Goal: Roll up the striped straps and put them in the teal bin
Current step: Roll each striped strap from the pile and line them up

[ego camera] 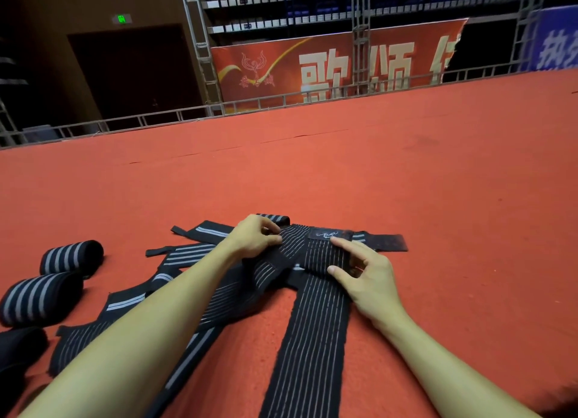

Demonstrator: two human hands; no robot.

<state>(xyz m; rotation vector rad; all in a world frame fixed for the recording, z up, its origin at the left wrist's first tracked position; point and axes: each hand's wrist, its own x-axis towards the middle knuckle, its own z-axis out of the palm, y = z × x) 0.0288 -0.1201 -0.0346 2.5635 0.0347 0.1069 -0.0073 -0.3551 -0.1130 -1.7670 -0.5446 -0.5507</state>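
A long black strap with thin white stripes (308,339) runs from the bottom of the view up to a partly rolled end (316,255) with a small label patch. My left hand (255,237) pinches the left side of that rolled end. My right hand (364,272) grips its right side between thumb and forefinger. Several more loose striped straps (187,251) lie spread under my left forearm. Two rolled straps (73,256) (37,297) lie at the left. No teal bin is in view.
Everything lies on a red carpeted floor (406,183). A metal rail (281,100) marks its far edge, with a red banner and truss frames behind. A dark bundle (18,352) sits at the lower left edge.
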